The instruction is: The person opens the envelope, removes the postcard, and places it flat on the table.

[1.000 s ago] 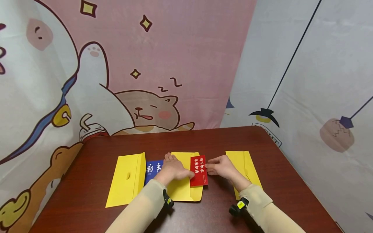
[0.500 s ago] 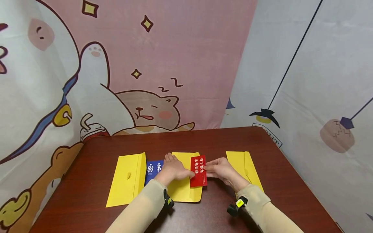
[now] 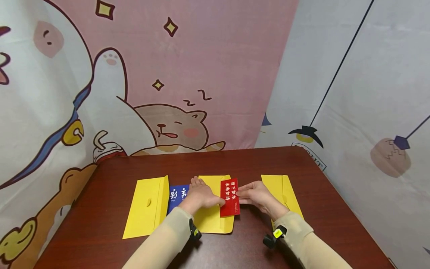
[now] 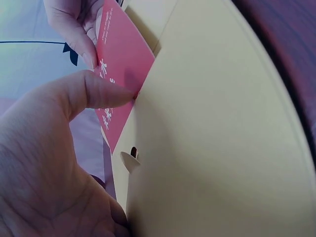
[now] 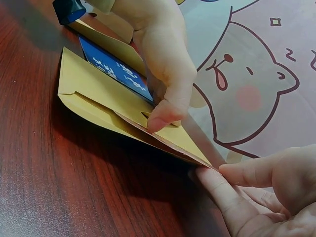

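My right hand pinches the right edge of a red card with white lettering. The card's left part goes in at the mouth of the middle yellow envelope, and the envelope's flap lies under it. My left hand is over that envelope with its fingers straight. In the left wrist view its thumb touches the spot where the card meets the envelope's edge. The right wrist view has my right hand holding the card's edge-on corner between thumb and fingers.
Left of the hands lies another yellow envelope, with a blue card beside it, partly hidden by the left hand. A further yellow envelope lies at the right, partly behind the right arm. All rest on a dark red-brown table before a cartoon-printed curtain.
The right hand's fingers have moved slightly left onto the red card, and the card has shifted very little. The left hand has stayed in place.
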Demonstrator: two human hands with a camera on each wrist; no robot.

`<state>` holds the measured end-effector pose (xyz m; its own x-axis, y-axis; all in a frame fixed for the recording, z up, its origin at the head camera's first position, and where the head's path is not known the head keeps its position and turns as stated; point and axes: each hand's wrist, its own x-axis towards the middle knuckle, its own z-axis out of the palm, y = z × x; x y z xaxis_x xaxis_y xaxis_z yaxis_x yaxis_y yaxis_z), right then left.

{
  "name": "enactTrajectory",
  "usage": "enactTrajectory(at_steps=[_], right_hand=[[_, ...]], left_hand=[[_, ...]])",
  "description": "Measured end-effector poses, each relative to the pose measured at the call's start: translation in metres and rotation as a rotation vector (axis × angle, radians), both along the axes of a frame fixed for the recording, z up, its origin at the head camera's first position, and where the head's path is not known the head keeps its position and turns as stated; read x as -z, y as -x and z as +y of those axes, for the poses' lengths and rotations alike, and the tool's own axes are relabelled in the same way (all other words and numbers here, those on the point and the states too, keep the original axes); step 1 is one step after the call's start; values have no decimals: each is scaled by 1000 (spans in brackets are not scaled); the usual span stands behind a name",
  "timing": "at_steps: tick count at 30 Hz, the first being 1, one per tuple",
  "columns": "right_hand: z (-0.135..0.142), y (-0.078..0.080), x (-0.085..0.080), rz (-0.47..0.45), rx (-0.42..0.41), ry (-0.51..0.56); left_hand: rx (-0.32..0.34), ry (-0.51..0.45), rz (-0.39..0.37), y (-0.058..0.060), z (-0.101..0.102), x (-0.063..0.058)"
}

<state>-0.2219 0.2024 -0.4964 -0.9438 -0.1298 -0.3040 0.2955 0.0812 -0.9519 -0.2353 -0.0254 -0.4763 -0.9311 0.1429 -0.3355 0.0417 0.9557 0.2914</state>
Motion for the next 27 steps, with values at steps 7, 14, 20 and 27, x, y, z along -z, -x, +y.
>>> enactTrajectory(at_steps=[7,14,20,27], right_hand=[[-1,0,1,-5,0,-4],[2,0,1,2,-4,-6],[7,-1,-1,2,2,-28],[16,-1,-2,2,6,-42]], left_hand=[[1,6,7,0,1,3],[-2,5,9,2,1,4],[-1,17,9,2,1,4],[3,22,7,1,1,3]])
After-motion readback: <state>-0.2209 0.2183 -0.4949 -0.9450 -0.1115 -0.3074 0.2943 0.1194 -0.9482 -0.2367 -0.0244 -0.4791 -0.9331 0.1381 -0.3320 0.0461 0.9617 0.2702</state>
